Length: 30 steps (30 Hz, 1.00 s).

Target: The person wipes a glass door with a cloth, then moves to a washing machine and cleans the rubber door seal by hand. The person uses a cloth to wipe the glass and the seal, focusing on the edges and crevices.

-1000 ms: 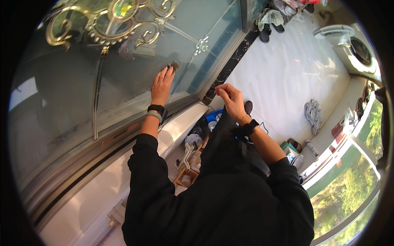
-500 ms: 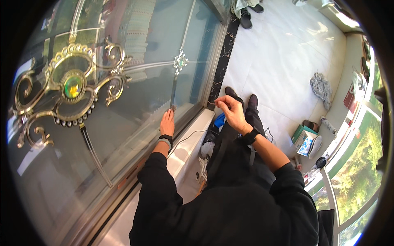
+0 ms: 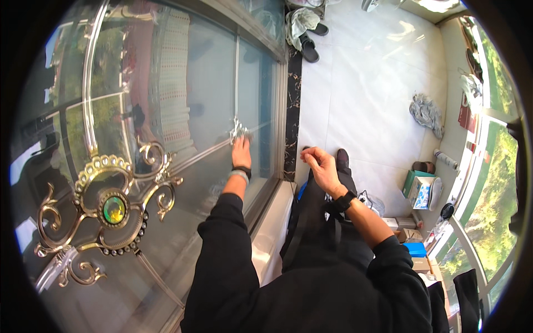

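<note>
My left hand (image 3: pixel 241 152) reaches out to the glass door panel (image 3: pixel 208 77), its fingers stretched out at a small silver cross-shaped ornament (image 3: pixel 239 130). The fingertips overlap the ornament's lower part; whether they press on it or on the glass around it, I cannot tell. In front of my body, above my legs, my right hand (image 3: pixel 323 171) is closed in a pinch. What it holds, if anything, is too small to make out. Nearer on the left, a large gold-coloured scroll ornament (image 3: pixel 117 173) with a round green-yellow gem (image 3: pixel 114 210) sits on the glass.
A metal door frame (image 3: pixel 282 111) and a dark marbled strip (image 3: pixel 293 105) border the pale tiled floor (image 3: pixel 372 83). Black shoes (image 3: pixel 309 48) lie at the far end. To the right are a crumpled grey cloth (image 3: pixel 426 114), a box (image 3: pixel 425 194) and windows (image 3: pixel 488 188).
My left hand has moved up the glass from the bar below the small ornament to the ornament itself. My view has shifted; the right hand keeps its pinch.
</note>
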Available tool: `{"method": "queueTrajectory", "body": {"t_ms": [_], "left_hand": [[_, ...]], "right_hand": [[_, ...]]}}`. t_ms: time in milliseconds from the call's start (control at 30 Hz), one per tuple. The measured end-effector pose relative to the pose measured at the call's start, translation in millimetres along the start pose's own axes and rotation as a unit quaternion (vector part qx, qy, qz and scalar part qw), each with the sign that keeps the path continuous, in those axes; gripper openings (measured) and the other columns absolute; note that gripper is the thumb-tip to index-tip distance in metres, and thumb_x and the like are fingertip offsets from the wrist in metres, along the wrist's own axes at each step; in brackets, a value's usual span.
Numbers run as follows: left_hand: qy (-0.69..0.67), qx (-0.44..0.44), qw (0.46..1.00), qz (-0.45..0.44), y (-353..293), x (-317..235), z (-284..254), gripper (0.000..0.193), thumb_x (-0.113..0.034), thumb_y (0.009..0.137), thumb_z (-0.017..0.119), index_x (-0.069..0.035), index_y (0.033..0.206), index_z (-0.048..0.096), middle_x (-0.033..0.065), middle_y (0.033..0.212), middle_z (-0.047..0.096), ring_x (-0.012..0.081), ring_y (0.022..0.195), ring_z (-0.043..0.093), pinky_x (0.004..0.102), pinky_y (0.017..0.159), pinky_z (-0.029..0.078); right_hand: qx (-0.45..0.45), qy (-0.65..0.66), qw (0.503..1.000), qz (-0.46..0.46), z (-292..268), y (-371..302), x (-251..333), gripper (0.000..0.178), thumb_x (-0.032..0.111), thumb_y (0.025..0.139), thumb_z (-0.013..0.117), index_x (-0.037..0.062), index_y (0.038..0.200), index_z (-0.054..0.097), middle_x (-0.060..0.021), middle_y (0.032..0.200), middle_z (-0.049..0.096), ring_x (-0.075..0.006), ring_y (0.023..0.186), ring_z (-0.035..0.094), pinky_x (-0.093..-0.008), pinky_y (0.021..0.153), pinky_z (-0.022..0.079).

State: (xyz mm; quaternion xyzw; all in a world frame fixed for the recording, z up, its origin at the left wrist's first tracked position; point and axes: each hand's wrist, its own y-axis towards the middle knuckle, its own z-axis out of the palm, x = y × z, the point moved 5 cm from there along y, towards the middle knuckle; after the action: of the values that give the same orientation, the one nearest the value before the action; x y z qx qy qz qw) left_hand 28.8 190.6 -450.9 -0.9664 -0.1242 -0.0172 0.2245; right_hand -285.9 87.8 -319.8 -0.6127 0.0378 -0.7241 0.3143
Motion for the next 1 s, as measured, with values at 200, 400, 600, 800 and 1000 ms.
{"method": "queueTrajectory", "body": {"t_ms": [200, 400, 600, 800, 1000], "left_hand": [[0.251, 0.184, 0.935, 0.171, -46.3, 11.4, 51.7, 0.033, -0.024, 0.091, 0.051, -0.012, 0.118, 0.066, 0.0093, 0.135, 0.052, 0.0259, 0.135, 0.038, 0.0424, 0.113, 0.028], [0.304, -0.048, 0.944, 0.123, 82.0, -28.1, -97.6, 0.029, -0.017, 0.091, 0.052, -0.010, 0.117, 0.065, 0.0092, 0.129, 0.051, 0.0267, 0.127, 0.043, 0.0396, 0.105, 0.036], [-0.344, -0.209, 0.909, -0.107, 164.9, -61.3, -240.4, 0.046, 0.000, 0.083, 0.065, -0.003, 0.127, 0.050, 0.0176, 0.126, 0.048, 0.0341, 0.117, 0.047, 0.0441, 0.100, 0.041], [-0.471, -0.459, 0.729, -0.188, 232.0, -90.9, -326.2, 0.053, -0.003, 0.086, 0.067, -0.002, 0.132, 0.040, 0.0199, 0.125, 0.042, 0.0354, 0.116, 0.046, 0.0432, 0.101, 0.040], [-0.504, -0.519, 0.612, -0.321, 293.1, -105.4, -325.9, 0.066, 0.006, 0.083, 0.064, 0.003, 0.138, 0.027, 0.0243, 0.133, 0.032, 0.0405, 0.124, 0.040, 0.0456, 0.104, 0.040]], "right_hand": [[-0.018, 0.034, 0.999, -0.007, 5.6, 13.5, 7.3, 0.015, 0.009, 0.097, 0.057, -0.0025, 0.102, 0.064, -0.0034, 0.090, 0.066, -0.0092, 0.084, 0.059, -0.0246, 0.079, 0.049], [-0.051, 0.091, 0.994, -0.015, -2.0, 44.2, 19.5, 0.014, 0.011, 0.096, 0.057, -0.0012, 0.100, 0.065, -0.0037, 0.089, 0.068, -0.0077, 0.081, 0.060, -0.0237, 0.075, 0.049], [-0.030, 0.109, 0.994, -0.006, -29.2, 102.6, 63.1, 0.015, 0.010, 0.097, 0.056, -0.0018, 0.100, 0.065, -0.0033, 0.089, 0.068, -0.0094, 0.084, 0.062, -0.0242, 0.080, 0.049], [-0.013, 0.034, 0.998, -0.042, -82.6, 177.4, 144.2, 0.017, 0.011, 0.097, 0.057, -0.0026, 0.103, 0.065, -0.0054, 0.091, 0.068, -0.0104, 0.086, 0.062, -0.0252, 0.080, 0.049], [0.000, -0.033, 0.999, -0.018, -130.2, 238.0, 189.5, 0.018, 0.011, 0.098, 0.056, -0.0032, 0.104, 0.064, -0.0068, 0.093, 0.068, -0.0125, 0.087, 0.062, -0.0257, 0.082, 0.049]]}}
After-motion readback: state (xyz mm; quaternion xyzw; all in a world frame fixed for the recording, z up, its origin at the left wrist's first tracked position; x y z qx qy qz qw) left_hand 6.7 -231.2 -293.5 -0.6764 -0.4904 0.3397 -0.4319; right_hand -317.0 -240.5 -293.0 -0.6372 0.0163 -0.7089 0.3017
